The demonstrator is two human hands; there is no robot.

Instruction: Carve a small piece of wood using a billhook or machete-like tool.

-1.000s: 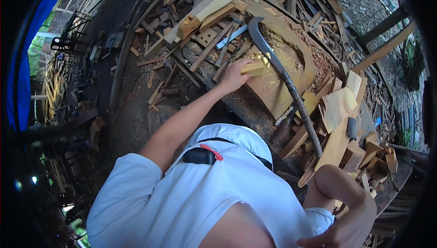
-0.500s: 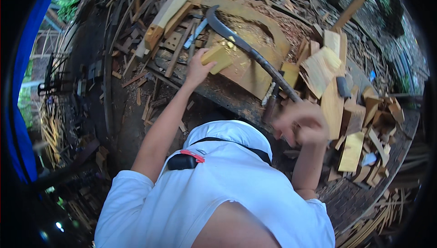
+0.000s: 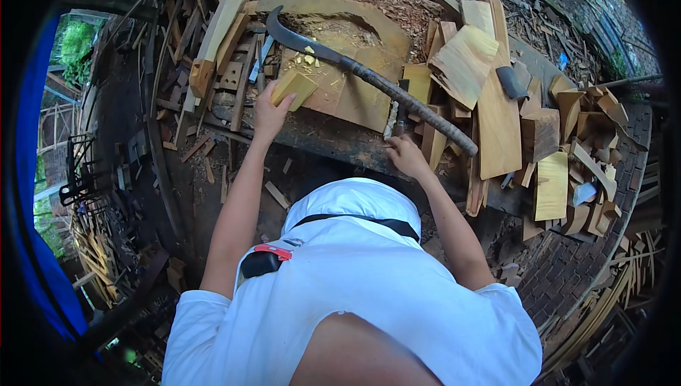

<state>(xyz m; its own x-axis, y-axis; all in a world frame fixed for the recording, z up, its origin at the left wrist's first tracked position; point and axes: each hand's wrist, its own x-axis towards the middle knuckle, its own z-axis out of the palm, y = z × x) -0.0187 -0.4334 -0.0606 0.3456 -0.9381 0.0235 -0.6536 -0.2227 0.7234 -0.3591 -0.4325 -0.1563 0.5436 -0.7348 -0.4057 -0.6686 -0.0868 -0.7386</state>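
My left hand point(image 3: 267, 111) grips a small yellow wooden block point(image 3: 299, 87), fingers closed round its left end. The block sits at the near left edge of a worn wooden board point(image 3: 358, 99). Across this board lies a long curved billhook point(image 3: 383, 85), its hooked blade at the far left and its shaft end at the right, with neither hand on it. My right hand point(image 3: 410, 158) is at the bench's near edge, its fingers curled at the lower end of a dark, narrow tool point(image 3: 401, 116). The fingertips partly cover that end.
Cut wood planks point(image 3: 500, 127) and offcuts are heaped to the right, with a dark rounded piece point(image 3: 511, 82) on top. Long timbers point(image 3: 216, 42) lean at the left. Wood chips point(image 3: 310, 58) lie on the board. A tape measure point(image 3: 261, 263) hangs at my shirt.
My right hand has moved left and away from me, from beside the billhook's shaft end to the dark tool. My left hand still holds the block. The whole view has shifted.
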